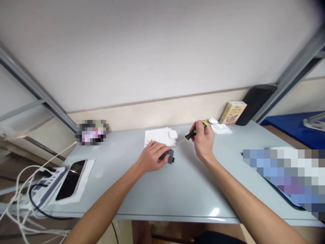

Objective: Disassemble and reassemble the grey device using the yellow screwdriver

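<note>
My left hand (154, 157) is closed around a small dark grey box-shaped device (170, 157) with slots and a black knob on its side, held above the desk. In my right hand (203, 139) is a screwdriver (189, 135) with a black and yellow handle. Its thin shaft slants down to the left, and the tip meets the upper edge of the grey device; the exact contact is too small to make out. Behind my left hand lies a sheet of white paper (157, 134) with several tiny dark specks. A white rounded case (172, 134) sits on that paper.
On the left are a phone (72, 178) on paper and a white power strip (48, 188) with tangled cables. A yellow box (233, 112), crumpled tissue (220, 128) and a black cylinder (257, 103) stand at the back right. A blurred-out flat object (286, 179) lies right.
</note>
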Demonstrator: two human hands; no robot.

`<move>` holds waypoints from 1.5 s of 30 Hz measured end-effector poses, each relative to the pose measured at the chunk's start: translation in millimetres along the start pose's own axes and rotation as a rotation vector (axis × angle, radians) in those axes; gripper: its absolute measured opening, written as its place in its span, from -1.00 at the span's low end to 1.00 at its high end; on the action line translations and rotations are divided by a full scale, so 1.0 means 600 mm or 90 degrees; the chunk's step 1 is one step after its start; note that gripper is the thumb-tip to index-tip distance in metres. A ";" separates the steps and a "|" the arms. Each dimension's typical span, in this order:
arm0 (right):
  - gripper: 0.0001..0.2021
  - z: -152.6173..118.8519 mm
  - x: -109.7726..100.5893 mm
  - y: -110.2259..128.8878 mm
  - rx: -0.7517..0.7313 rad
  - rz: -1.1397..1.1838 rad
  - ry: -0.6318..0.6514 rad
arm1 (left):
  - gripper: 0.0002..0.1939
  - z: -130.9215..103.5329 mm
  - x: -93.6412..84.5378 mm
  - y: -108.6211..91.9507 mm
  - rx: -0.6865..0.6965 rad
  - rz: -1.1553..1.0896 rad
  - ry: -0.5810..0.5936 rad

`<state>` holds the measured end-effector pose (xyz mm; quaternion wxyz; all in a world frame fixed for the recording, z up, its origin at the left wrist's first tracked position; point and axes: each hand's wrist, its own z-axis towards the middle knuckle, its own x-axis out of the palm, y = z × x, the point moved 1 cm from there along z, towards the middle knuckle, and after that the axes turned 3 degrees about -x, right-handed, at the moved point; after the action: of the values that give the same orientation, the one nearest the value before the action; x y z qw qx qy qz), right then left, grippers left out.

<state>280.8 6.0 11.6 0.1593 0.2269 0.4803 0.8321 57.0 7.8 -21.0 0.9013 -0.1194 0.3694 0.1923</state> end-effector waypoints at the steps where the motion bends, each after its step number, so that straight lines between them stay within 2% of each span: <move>1: -0.54 0.000 0.001 0.000 0.004 0.004 0.000 | -0.75 0.000 0.000 0.000 0.000 0.001 0.000; 7: -0.51 0.003 0.003 -0.002 0.047 0.022 0.008 | -0.75 -0.001 0.000 0.000 0.008 0.000 -0.009; 19: -0.52 0.004 0.002 -0.008 0.067 0.029 0.006 | -0.74 0.002 -0.003 -0.004 0.027 0.000 -0.032; 37: -0.55 0.004 0.001 -0.010 0.049 0.018 0.007 | -0.73 0.000 0.000 -0.003 0.011 0.016 0.010; 45: -0.54 0.003 0.001 -0.010 0.039 0.021 0.028 | -0.81 0.002 -0.002 -0.007 0.037 0.067 -0.046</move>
<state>281.5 10.7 7.3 0.1280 0.2215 0.5048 0.8244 58.6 4.1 -19.1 0.9056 -0.0662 0.3482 0.2328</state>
